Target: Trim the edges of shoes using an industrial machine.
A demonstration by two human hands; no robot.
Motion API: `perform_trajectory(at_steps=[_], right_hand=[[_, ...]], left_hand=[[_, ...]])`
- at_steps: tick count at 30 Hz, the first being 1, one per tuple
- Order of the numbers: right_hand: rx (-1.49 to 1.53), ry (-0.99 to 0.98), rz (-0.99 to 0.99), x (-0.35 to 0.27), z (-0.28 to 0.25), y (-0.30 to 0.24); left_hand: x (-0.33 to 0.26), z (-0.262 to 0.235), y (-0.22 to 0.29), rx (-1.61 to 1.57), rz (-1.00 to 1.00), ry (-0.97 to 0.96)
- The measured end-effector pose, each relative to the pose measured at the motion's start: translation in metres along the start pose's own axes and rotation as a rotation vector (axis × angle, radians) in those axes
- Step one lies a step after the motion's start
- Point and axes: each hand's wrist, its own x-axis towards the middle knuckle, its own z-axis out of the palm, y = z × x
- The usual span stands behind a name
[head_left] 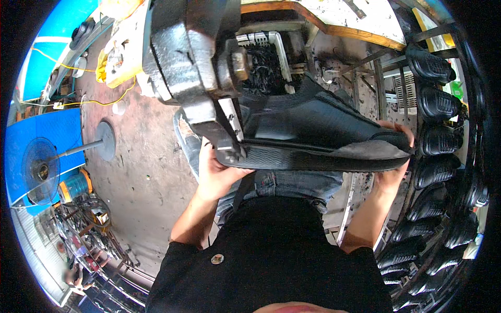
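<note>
A black shoe lies sideways across the middle of the view, its sole edge toward me and its toe to the right. At the heel end, my left hand is closed around the sole, partly hidden by the metal machine part. My right hand wraps around the toe, with its fingers on the far side. A heavy dark metal machine head comes down over the heel. Its narrow lower tip meets the sole edge near my left hand; whether it presses on the shoe I cannot tell. A grey patch shows near the toe.
Black shoes line a rack along the right. Beyond the machine stands a pale crate of black scraps, below a wood-edged worktable. A standing fan is at left, and another person is far lower left.
</note>
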Motion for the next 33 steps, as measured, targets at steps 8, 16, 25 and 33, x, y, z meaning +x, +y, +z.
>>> perform_trajectory(at_steps=[8,16,25,33], right_hand=[[-0.055,-0.233,-0.070,0.026,0.058,-0.024],[0.190,-0.362,0.043,0.019,0.126,-0.015],[-0.113,-0.426,-0.139,0.023,0.166,-0.024],[-0.404,-0.514,-0.318,0.025,0.182,-0.051]], left_hand=[[0.006,-0.014,0.009,-0.170,0.101,0.171],[-0.010,-0.074,0.014,-0.117,0.072,0.275],[-0.001,-0.053,0.039,0.878,0.579,0.362],[0.030,0.018,0.109,1.293,0.488,-0.152]])
